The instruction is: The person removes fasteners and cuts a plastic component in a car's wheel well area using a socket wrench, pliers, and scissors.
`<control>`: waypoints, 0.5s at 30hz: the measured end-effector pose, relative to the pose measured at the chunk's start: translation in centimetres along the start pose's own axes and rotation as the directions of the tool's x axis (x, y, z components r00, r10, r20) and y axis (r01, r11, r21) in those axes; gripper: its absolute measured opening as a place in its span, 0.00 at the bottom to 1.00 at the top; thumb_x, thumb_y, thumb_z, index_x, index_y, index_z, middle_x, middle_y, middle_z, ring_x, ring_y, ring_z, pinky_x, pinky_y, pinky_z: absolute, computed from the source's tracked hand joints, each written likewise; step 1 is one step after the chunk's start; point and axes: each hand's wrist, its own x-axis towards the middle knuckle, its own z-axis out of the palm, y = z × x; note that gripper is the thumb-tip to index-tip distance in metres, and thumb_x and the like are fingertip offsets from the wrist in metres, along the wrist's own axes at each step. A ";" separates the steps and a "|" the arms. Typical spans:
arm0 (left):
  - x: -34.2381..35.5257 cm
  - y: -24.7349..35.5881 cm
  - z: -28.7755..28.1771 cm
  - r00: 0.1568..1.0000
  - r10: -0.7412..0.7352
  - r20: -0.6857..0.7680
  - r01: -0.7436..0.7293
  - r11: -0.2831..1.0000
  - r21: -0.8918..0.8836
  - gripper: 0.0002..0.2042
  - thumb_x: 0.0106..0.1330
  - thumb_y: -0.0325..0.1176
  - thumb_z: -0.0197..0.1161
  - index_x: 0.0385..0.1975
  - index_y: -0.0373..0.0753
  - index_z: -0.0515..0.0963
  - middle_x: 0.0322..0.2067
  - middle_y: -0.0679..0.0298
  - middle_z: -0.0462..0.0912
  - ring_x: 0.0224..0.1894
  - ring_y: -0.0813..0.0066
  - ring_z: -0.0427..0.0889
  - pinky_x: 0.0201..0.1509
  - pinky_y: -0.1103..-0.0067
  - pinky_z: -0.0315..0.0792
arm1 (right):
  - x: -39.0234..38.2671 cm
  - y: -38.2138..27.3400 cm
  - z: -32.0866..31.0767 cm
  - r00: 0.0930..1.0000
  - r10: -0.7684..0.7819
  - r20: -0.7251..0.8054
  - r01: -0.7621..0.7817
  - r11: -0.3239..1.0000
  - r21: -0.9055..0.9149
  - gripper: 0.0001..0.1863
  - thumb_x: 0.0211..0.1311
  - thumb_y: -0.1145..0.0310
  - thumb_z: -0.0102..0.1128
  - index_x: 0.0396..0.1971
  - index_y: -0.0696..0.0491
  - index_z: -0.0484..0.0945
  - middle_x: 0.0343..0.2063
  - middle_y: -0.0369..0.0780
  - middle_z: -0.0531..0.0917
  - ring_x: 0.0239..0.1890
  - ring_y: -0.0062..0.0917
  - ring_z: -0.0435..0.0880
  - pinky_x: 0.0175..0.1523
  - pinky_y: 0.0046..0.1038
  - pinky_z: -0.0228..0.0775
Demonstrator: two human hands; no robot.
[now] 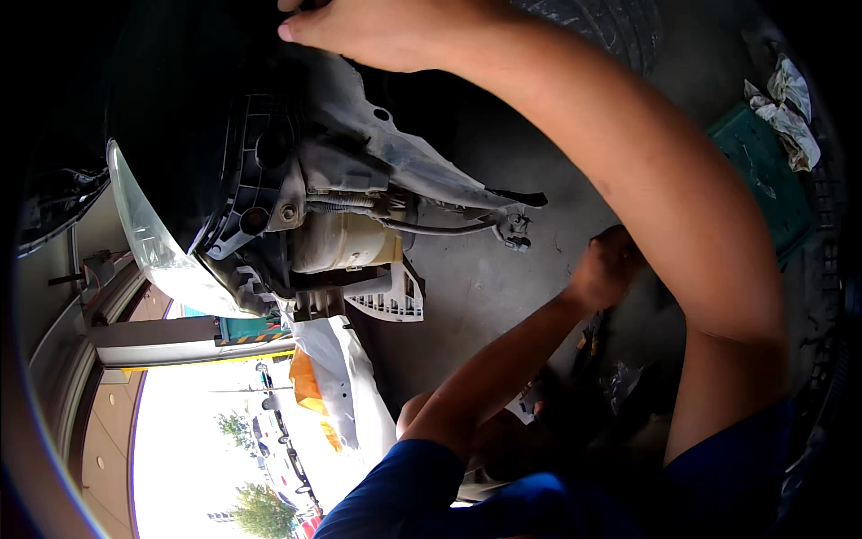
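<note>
My right arm arches across the right side, and my right hand (373,31) is at the top edge against the dark vehicle body. Its thumb and one fingertip bend toward each other; the rest is cut off. Lower right of centre, my left hand (606,268) is closed in a fist, with something dark at its fingers that I cannot make out. Between them are exposed vehicle parts: a clear headlight (166,247), a bolted bracket (288,212), a yellowish plastic tank (346,244), a grey liner panel (404,162) and a cable with a loose connector (516,241).
A white slotted plastic piece (395,296) juts out below the tank. To the right, crumpled paper (790,112) lies by a green case (759,171). A white and orange sheet (337,377) is near the bright doorway (193,440). A tyre (611,31) is at the top.
</note>
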 end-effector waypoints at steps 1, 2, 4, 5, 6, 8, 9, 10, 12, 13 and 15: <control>0.4 0.5 -0.9 0.979 0.180 -0.098 -0.181 0.983 -0.002 0.09 0.59 0.25 0.62 0.39 0.31 0.77 0.32 0.48 0.82 0.30 0.58 0.83 0.36 0.70 0.75 | -0.2 -0.2 1.4 0.992 -0.010 -0.122 0.011 1.000 0.009 0.12 0.51 0.66 0.65 0.32 0.59 0.84 0.29 0.50 0.84 0.36 0.45 0.84 0.44 0.39 0.75; 0.9 0.6 -1.8 0.949 0.265 -0.168 -0.239 0.957 0.161 0.11 0.57 0.24 0.63 0.39 0.31 0.77 0.31 0.45 0.81 0.31 0.54 0.82 0.36 0.71 0.74 | -0.5 0.3 1.8 0.984 0.008 -0.178 -0.011 1.000 -0.020 0.12 0.50 0.65 0.66 0.30 0.58 0.84 0.28 0.50 0.84 0.36 0.45 0.84 0.45 0.40 0.75; 1.7 1.4 -4.5 0.942 0.101 -0.319 -0.116 0.993 -0.026 0.08 0.64 0.26 0.61 0.40 0.29 0.76 0.29 0.55 0.83 0.29 0.67 0.81 0.35 0.75 0.74 | 0.0 -0.5 2.0 0.971 0.073 -0.226 -0.079 0.997 -0.015 0.12 0.49 0.64 0.67 0.27 0.58 0.85 0.27 0.50 0.84 0.35 0.44 0.84 0.44 0.40 0.76; 2.3 2.0 -5.6 0.921 0.009 -0.389 -0.047 0.995 -0.089 0.07 0.67 0.27 0.60 0.39 0.30 0.76 0.27 0.60 0.83 0.27 0.73 0.79 0.33 0.77 0.73 | 0.4 -0.6 1.7 0.970 0.120 -0.212 -0.125 0.992 -0.006 0.11 0.49 0.64 0.66 0.27 0.57 0.85 0.27 0.50 0.84 0.34 0.44 0.84 0.43 0.40 0.76; 2.4 2.8 -6.9 0.864 -0.031 -0.503 -0.102 0.967 -0.234 0.07 0.69 0.29 0.59 0.38 0.31 0.76 0.26 0.64 0.80 0.26 0.78 0.76 0.32 0.80 0.71 | 0.8 -1.0 2.0 0.965 0.174 -0.198 -0.172 0.985 0.031 0.11 0.49 0.64 0.66 0.26 0.57 0.85 0.26 0.50 0.84 0.33 0.44 0.84 0.42 0.40 0.76; 3.0 4.4 -8.2 0.761 -0.062 -0.645 -0.223 0.909 -0.351 0.07 0.71 0.32 0.58 0.35 0.33 0.75 0.24 0.69 0.77 0.25 0.85 0.71 0.29 0.84 0.68 | 0.8 -0.8 2.0 0.962 0.214 -0.170 -0.191 0.971 0.143 0.10 0.48 0.64 0.64 0.24 0.56 0.85 0.24 0.50 0.83 0.31 0.45 0.84 0.39 0.41 0.76; 2.7 5.4 -8.9 0.712 -0.037 -0.701 -0.256 0.916 -0.308 0.08 0.71 0.33 0.59 0.34 0.34 0.75 0.23 0.69 0.75 0.24 0.86 0.69 0.28 0.85 0.66 | 0.7 -0.9 2.3 0.960 0.234 -0.152 -0.200 0.957 0.210 0.10 0.47 0.64 0.64 0.23 0.56 0.85 0.24 0.50 0.83 0.29 0.45 0.83 0.37 0.41 0.75; 2.6 5.9 -9.5 0.672 -0.032 -0.740 -0.248 0.932 -0.265 0.08 0.71 0.33 0.57 0.35 0.34 0.74 0.24 0.68 0.76 0.24 0.85 0.70 0.28 0.85 0.65 | 0.7 -0.9 2.4 0.955 0.255 -0.154 -0.211 0.944 0.252 0.10 0.46 0.64 0.63 0.22 0.56 0.84 0.23 0.50 0.82 0.29 0.45 0.83 0.37 0.41 0.75; 2.2 6.7 -11.8 0.653 0.156 -0.741 -0.378 0.915 -0.140 0.08 0.71 0.32 0.56 0.40 0.34 0.73 0.23 0.67 0.76 0.24 0.83 0.70 0.29 0.85 0.64 | 0.6 -1.3 3.4 0.942 0.302 -0.145 -0.235 0.904 0.356 0.10 0.45 0.65 0.61 0.21 0.56 0.84 0.21 0.50 0.82 0.27 0.46 0.82 0.35 0.41 0.74; 2.5 7.1 -12.5 0.648 0.206 -0.733 -0.417 0.901 -0.115 0.07 0.71 0.31 0.54 0.43 0.35 0.72 0.25 0.65 0.78 0.26 0.82 0.73 0.31 0.85 0.68 | 0.7 -1.0 3.3 0.938 0.315 -0.146 -0.250 0.904 0.346 0.10 0.44 0.65 0.61 0.20 0.57 0.84 0.21 0.51 0.81 0.27 0.46 0.82 0.36 0.41 0.74; 4.0 8.8 -13.8 0.607 0.307 -0.733 -0.485 0.874 -0.036 0.12 0.71 0.30 0.54 0.50 0.33 0.69 0.25 0.65 0.76 0.24 0.81 0.72 0.30 0.85 0.64 | 0.8 -0.6 3.3 0.935 0.293 -0.201 -0.207 0.909 0.361 0.10 0.44 0.65 0.61 0.20 0.58 0.83 0.21 0.52 0.81 0.27 0.46 0.83 0.36 0.41 0.74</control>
